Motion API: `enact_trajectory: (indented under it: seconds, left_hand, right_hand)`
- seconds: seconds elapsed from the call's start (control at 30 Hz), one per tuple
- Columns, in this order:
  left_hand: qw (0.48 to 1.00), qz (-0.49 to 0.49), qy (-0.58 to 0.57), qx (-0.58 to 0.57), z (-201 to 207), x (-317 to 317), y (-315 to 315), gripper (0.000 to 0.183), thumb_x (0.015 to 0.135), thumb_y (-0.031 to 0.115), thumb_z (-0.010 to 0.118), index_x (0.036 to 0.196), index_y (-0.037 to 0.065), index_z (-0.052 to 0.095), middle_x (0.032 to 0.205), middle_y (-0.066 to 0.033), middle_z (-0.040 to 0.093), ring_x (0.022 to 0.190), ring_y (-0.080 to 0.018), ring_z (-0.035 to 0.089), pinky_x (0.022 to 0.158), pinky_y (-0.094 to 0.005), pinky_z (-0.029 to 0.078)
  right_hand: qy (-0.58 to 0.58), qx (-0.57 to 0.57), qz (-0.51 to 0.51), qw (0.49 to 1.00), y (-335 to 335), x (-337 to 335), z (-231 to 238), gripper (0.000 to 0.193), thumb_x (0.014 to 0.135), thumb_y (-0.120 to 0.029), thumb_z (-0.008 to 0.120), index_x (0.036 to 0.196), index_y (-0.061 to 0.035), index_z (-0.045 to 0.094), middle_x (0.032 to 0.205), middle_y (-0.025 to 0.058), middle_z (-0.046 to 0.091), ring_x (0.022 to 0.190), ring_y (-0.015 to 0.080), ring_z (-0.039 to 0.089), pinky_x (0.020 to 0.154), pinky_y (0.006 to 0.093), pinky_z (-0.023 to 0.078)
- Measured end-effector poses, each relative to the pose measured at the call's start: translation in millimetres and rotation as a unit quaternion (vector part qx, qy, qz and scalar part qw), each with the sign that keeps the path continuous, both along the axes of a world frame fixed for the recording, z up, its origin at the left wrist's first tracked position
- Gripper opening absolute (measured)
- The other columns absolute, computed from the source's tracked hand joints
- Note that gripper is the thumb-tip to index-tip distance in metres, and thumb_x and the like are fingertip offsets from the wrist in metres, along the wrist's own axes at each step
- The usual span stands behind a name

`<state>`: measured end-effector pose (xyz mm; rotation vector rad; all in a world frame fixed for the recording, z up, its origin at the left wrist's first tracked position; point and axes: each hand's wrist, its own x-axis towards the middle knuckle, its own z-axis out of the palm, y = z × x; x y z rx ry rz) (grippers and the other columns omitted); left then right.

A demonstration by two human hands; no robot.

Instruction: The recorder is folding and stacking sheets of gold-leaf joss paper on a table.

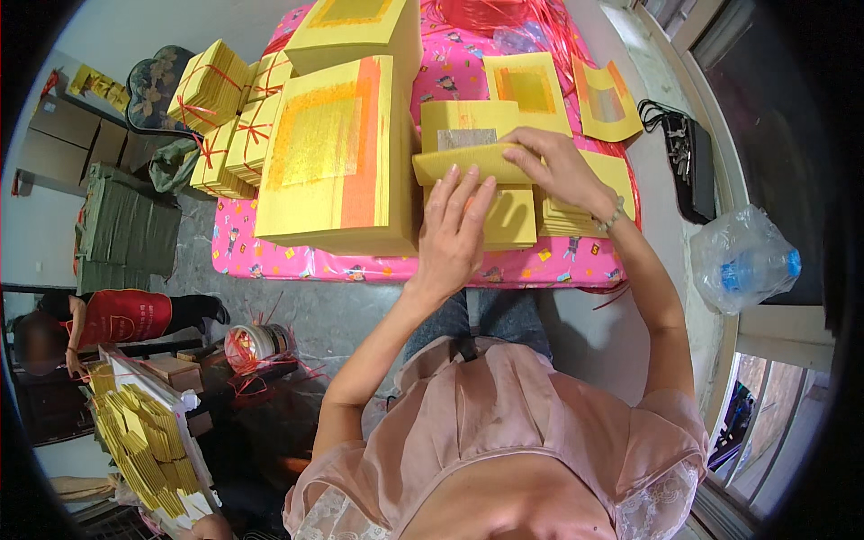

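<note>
A sheet of yellow paper (468, 163) is curled over on a yellow paper stack (511, 216) at the near edge of the table. My left hand (453, 225) lies on the curl with its fingers stretched out and slightly apart. At the sheet's right end, my right hand (560, 171) pinches the paper between thumb and fingers. A silvery patch shows on the paper just behind the curl. To the left stands a tall block of yellow paper (310, 148) with a gold patch and an orange stripe. Another paper pile (589, 193) sits beneath my right wrist.
The table has a pink patterned cover (315, 263). Tied yellow bundles (243, 148) stand at left, red strings (562, 31) at the back. A clear plastic bag (742, 261) with a bottle lies at right. At lower left, a person in a red apron (133, 319) handles more paper bundles (144, 432).
</note>
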<state>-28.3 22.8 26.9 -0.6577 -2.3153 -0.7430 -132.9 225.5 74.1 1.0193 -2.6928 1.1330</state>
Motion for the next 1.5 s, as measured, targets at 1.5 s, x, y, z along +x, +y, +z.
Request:
enact_trajectory:
  seconds: [1.5]
  left_hand:
    - [0.991,0.050,-0.100,-0.077,-25,-79,16,0.053,0.094,0.028,0.058,0.143,0.010,0.049,0.142,-0.0265,0.042,0.133,-0.0451,0.036,0.112,-0.0561,0.025]
  right_hand:
    - [-0.024,0.114,-0.053,0.992,-52,-120,-57,0.033,0.100,-0.029,0.050,0.109,-0.0013,0.065,0.109,0.0180,0.066,0.105,0.0374,0.061,0.091,0.0488,0.047]
